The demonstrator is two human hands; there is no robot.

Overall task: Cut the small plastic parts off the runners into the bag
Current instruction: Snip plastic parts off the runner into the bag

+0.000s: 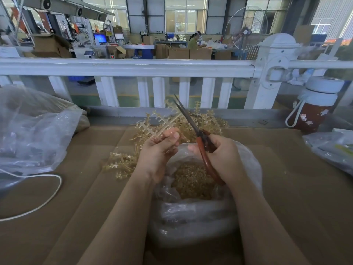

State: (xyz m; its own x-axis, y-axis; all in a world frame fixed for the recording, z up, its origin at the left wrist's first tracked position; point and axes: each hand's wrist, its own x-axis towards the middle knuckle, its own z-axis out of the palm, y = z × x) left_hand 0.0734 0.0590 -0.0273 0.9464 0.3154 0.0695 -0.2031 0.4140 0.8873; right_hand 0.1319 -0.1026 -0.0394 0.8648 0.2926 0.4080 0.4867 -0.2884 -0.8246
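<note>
My left hand (pixel 158 150) pinches a translucent amber runner (pixel 152 125) with small parts along its branches, holding it up above the bag. My right hand (pixel 219 155) grips red-handled scissors (pixel 200 136); the blades point up and away, closed, just right of the held runner. Below both hands a clear plastic bag (pixel 238 213) stands open, with several cut amber parts (pixel 193 182) heaped inside. More runners lie in a pile (pixel 208 121) behind the hands and another group (pixel 122 165) left of my left wrist.
The cardboard-covered table (pixel 86 188) holds a large clear bag (pixel 34 134) at left, a white cord (pixel 47 194), a red bottle with white lid (pixel 315 106) and another bag (pixel 332 148) at right. A white railing (pixel 133 67) runs behind.
</note>
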